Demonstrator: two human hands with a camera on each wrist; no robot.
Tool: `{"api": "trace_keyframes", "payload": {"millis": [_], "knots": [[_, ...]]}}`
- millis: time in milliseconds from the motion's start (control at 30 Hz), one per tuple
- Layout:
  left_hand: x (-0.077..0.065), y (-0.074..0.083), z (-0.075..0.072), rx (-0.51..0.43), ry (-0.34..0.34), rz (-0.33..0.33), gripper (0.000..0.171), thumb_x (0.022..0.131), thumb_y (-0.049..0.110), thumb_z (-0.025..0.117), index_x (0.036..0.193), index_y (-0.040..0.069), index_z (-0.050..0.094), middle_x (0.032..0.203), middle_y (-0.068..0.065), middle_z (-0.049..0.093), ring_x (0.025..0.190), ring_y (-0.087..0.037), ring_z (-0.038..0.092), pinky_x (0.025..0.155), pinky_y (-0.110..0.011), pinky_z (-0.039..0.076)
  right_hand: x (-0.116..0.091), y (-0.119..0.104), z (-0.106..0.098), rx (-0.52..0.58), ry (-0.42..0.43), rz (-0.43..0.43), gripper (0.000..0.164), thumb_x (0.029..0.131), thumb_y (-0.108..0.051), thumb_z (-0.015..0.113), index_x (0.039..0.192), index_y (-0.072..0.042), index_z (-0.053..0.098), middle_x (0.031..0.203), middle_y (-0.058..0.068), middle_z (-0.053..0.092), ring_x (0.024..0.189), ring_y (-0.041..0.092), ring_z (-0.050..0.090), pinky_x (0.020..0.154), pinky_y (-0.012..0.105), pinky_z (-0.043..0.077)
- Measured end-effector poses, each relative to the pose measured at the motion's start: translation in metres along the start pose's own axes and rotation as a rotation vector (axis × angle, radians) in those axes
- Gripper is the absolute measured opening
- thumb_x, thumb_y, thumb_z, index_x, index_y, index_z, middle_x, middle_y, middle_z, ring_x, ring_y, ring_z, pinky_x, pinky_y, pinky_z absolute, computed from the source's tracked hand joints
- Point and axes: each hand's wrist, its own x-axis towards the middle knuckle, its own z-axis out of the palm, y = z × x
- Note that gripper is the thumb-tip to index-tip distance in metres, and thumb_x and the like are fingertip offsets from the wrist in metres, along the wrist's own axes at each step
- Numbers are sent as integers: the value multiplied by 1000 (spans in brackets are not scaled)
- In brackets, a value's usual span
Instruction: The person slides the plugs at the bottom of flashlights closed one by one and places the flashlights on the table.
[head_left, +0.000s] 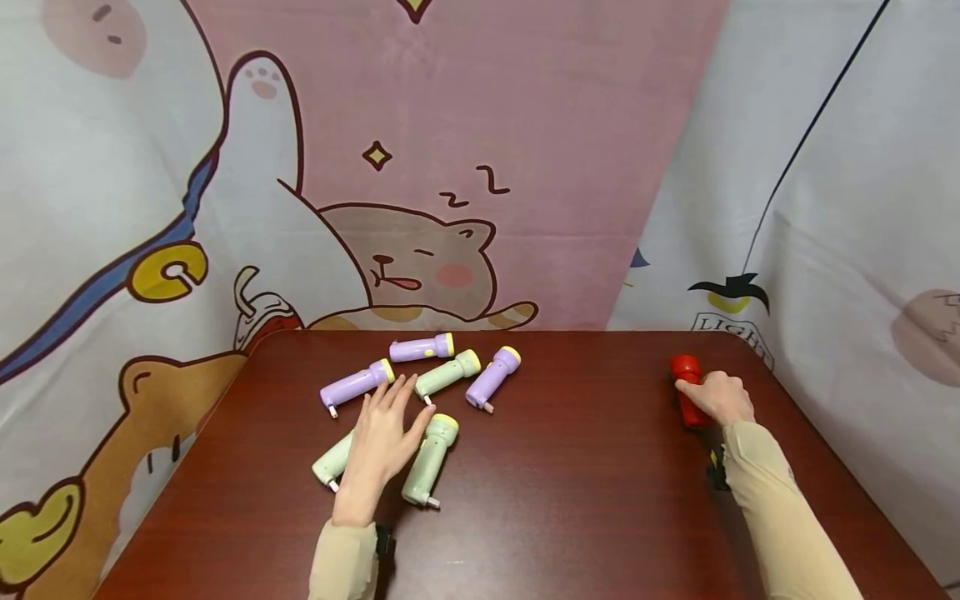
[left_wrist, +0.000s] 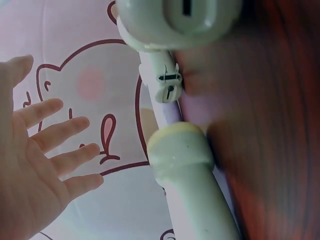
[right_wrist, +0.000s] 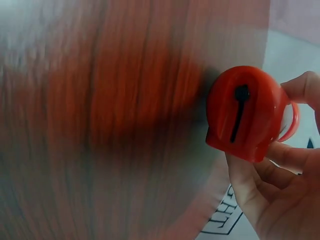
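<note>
On the right side of the table, my right hand (head_left: 722, 398) grips a red flashlight (head_left: 686, 367) round its body, thumb on one side and fingers on the other. Its red end cap (right_wrist: 245, 115), with a dark slot, faces the right wrist camera. My left hand (head_left: 381, 435) hovers with spread fingers over the left group and holds nothing. Beneath it lies a green flashlight (head_left: 333, 461), partly hidden by the hand. Another green flashlight (head_left: 429, 463) lies just right of the hand, and a third green flashlight (head_left: 448, 373) is beyond the fingertips.
Three purple flashlights lie toward the back: one at the left (head_left: 351, 387), one farthest back (head_left: 418, 349), one at the right (head_left: 491, 380). Several flashlights have small plugs sticking out. The brown table (head_left: 570, 467) ends at a cartoon-printed cloth (head_left: 570, 167).
</note>
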Motion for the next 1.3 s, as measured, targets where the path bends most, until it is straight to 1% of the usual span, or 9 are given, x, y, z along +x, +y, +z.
{"api": "trace_keyframes", "payload": {"millis": [233, 367, 600, 733, 833, 1000, 1133, 1233, 1300], "knots": [[-1, -9, -1, -8, 38, -8, 54, 90, 38, 62, 132, 6, 54, 131, -21, 58, 128, -39, 49, 107, -56, 35, 7, 11, -8, -31, -22, 36, 62, 87, -55, 50, 94, 6, 58, 80, 22, 56, 69, 32, 55, 53, 34, 44], [-2, -13, -2, -20, 47, -23, 51, 91, 37, 61, 131, 5, 56, 129, -20, 60, 126, -40, 51, 106, -55, 38, 10, 14, -12, -32, -20, 52, 61, 87, -53, 51, 97, 7, 59, 80, 23, 57, 69, 32, 55, 53, 35, 45], [-3, -23, -4, -8, -1, -76, 50, 93, 36, 58, 132, 5, 54, 130, -18, 59, 127, -39, 50, 105, -52, 39, 14, 23, -12, -39, -24, 60, 55, 86, -52, 50, 85, 2, 61, 74, 19, 55, 67, 30, 53, 53, 33, 43], [-4, -25, -5, -13, -30, -117, 49, 95, 36, 56, 133, 6, 53, 130, -20, 59, 127, -38, 50, 100, -54, 42, 15, 27, -10, -36, -21, 68, 57, 87, -53, 51, 85, 2, 62, 75, 19, 55, 68, 30, 52, 53, 33, 44], [-5, -25, -6, -6, -40, -140, 48, 95, 36, 54, 134, 8, 53, 128, -20, 59, 123, -37, 53, 95, -55, 45, 15, 29, -10, -31, -15, 67, 58, 87, -53, 51, 86, 3, 62, 74, 20, 55, 67, 30, 52, 53, 33, 44], [-5, -26, -7, 5, -39, -148, 46, 96, 34, 53, 135, 9, 53, 127, -20, 60, 119, -36, 56, 88, -56, 48, 15, 31, -9, -28, -25, 66, 58, 88, -54, 50, 84, 3, 61, 72, 17, 55, 65, 28, 53, 52, 33, 44], [-5, -26, -7, 7, -37, -152, 45, 97, 34, 53, 134, 9, 53, 127, -20, 60, 118, -37, 56, 87, -57, 48, 12, 30, -11, -49, -31, 57, 60, 88, -56, 49, 85, 3, 58, 72, 17, 54, 65, 28, 52, 52, 33, 44], [-4, -26, -7, 2, -34, -153, 45, 97, 34, 52, 134, 9, 54, 127, -20, 60, 118, -37, 56, 87, -57, 48, 8, 24, -15, -80, -32, 57, 63, 88, -57, 49, 88, 5, 57, 75, 20, 53, 66, 30, 53, 52, 34, 44], [-4, -26, -6, -3, -32, -156, 44, 97, 34, 52, 133, 9, 55, 128, -20, 60, 118, -37, 56, 87, -57, 48, 5, 17, -18, -102, -18, 59, 64, 88, -57, 48, 91, 7, 57, 77, 22, 53, 67, 33, 53, 52, 36, 44]]}}
